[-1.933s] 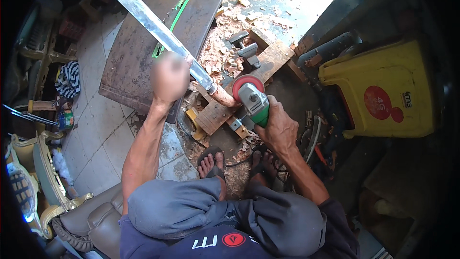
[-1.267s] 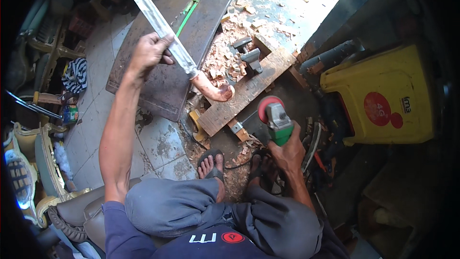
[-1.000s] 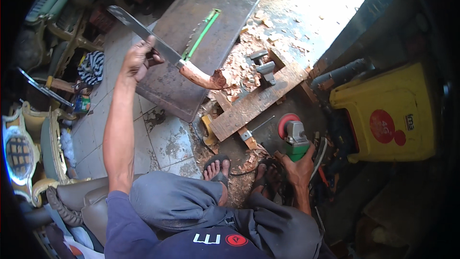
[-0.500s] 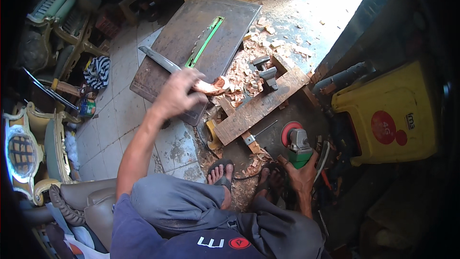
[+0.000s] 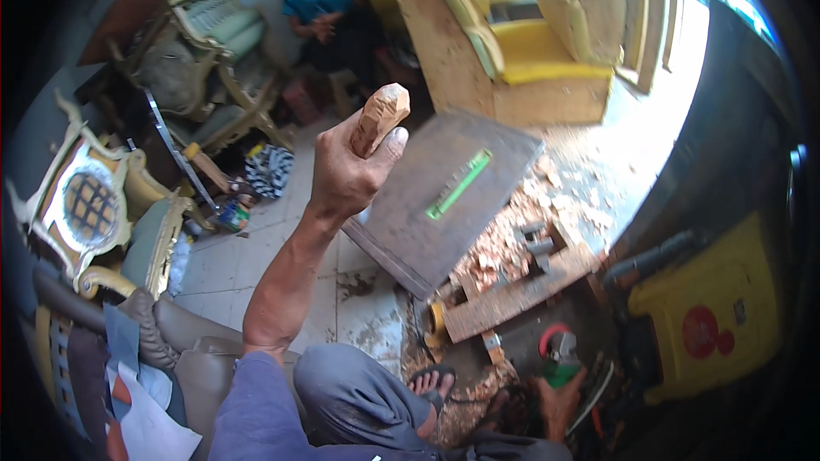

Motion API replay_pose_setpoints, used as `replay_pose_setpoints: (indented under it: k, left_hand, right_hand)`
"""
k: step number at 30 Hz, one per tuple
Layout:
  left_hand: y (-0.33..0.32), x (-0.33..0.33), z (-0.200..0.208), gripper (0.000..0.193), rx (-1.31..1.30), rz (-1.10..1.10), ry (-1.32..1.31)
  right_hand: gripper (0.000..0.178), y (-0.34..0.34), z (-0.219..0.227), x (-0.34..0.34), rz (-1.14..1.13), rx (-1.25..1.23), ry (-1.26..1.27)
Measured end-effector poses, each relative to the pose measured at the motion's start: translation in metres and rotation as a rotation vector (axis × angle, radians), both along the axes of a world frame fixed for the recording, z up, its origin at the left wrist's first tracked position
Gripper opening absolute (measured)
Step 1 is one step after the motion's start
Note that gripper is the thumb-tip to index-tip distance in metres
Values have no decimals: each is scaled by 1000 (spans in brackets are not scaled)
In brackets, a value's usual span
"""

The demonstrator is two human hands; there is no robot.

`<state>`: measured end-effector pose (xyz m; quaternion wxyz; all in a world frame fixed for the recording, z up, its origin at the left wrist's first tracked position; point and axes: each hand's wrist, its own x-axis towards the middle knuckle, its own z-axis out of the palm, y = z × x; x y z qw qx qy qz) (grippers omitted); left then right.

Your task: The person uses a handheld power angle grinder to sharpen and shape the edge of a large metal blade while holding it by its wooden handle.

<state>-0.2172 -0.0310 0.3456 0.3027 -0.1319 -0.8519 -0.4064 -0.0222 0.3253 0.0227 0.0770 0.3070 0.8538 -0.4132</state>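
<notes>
Raised in front of me, my left hand [image 5: 342, 175] is closed round the roughly carved wooden handle [image 5: 382, 115] of a knife. The handle's faceted butt end points up past my thumb. Its long blade, seen half a second ago, is now hidden from view. Low at the right, my right hand [image 5: 559, 405] grips a green angle grinder [image 5: 561, 369] with a red disc, held near my feet. Beyond my left hand stands a dark table saw [image 5: 401, 213] with a green insert [image 5: 461, 185] around its toothed blade.
Wood shavings [image 5: 521, 205] lie beside the saw, round a wooden beam [image 5: 521, 294] and metal clamp parts [image 5: 536, 246]. A yellow plastic container [image 5: 675, 316] stands at the right. Carved chairs [image 5: 94, 213] line the left, a yellow seat [image 5: 538, 51] stands behind, and a person [image 5: 318, 13] sits far back.
My left hand has lifted the knife off the saw table, bringing its handle up toward me. The view has tilted up, showing more of the room. The right hand still holds the grinder.
</notes>
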Motion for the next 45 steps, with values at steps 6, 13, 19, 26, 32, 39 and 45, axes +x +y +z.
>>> replay_pose_setpoints:
  k: [6,13,19,26,32,39,45]
  left_hand:
    - [-12,39,41,20,543,-323,-284]
    - [23,63,45,20,636,-455,-388]
    - [64,48,23,24,415,-517,-936]
    - [127,12,-185,17,116,-494,-1651]
    - [122,-4,-305,25,-317,-459,-1705]
    - [105,-12,-338,44,-600,-633,-1147]
    - [101,13,-338,49,-698,-426,-804]
  right_hand:
    - [87,-1,-21,-2,-20,-54,222]
    - [99,8,-8,1,-23,-108,180]
    - [107,15,-4,0,-69,-73,249]
    - [96,19,10,9,-72,-124,235]
    - [86,8,25,13,72,-79,67]
    - [81,-2,17,-2,145,-110,103]
    - [80,-3,12,-13,180,-85,86]
